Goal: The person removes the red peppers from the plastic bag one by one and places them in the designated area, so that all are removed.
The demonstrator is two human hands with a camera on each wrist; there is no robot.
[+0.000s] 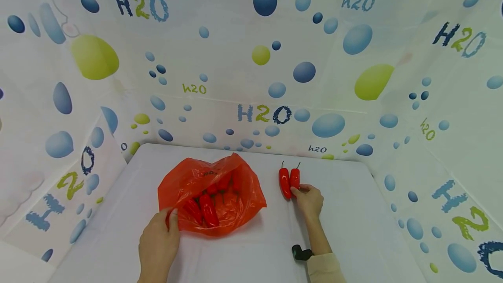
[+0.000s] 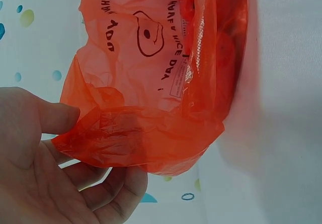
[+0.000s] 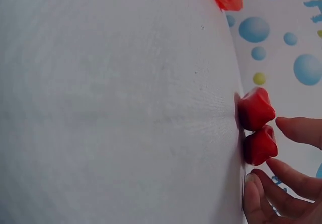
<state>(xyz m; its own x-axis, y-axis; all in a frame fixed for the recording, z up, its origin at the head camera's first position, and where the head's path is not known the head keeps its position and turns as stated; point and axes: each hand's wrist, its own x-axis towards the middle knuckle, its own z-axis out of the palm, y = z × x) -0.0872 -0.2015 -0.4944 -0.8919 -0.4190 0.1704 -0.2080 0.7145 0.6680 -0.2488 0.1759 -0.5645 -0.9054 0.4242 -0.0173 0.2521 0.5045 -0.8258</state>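
Observation:
My left hand holds the near left edge of a red plastic bag, thumb on one side and fingers behind in the left wrist view. The bag's mouth gapes toward me, and several red chili peppers lie inside. To the right of the bag, two more chili peppers sit side by side on the table, a left one and a right one, stems pointing away. My right hand is at the right pepper's near end; in the right wrist view its thumb and forefinger are spread about that pepper, forefinger touching it.
A white table lies under everything. Behind it and on both sides hang white sheets printed with blue and green drops. A black device is strapped at my right wrist, above a beige sleeve.

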